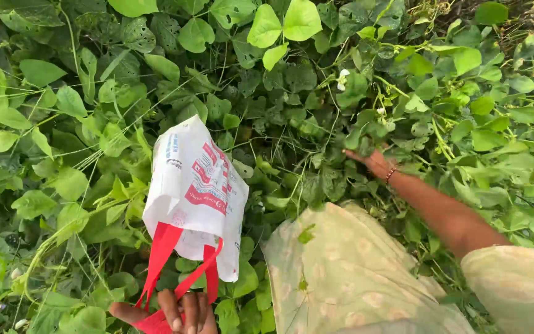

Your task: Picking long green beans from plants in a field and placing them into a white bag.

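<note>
My left hand (174, 312) at the bottom edge grips the red handles of a white printed bag (196, 192), which hangs out over the leaves. My right hand (371, 162) reaches forward into the green bean vines (316, 117); its fingers are buried among the leaves, so I cannot see whether they hold anything. A beaded bracelet (390, 175) sits on that wrist. My pale green patterned garment (347, 272) covers the lower middle.
Dense broad-leaved vines (63, 154) fill the whole view, with thin tendrils and stems crossing them. A few small white flowers (343, 77) show near the top middle. Dry grass (526, 18) lies at the top right corner.
</note>
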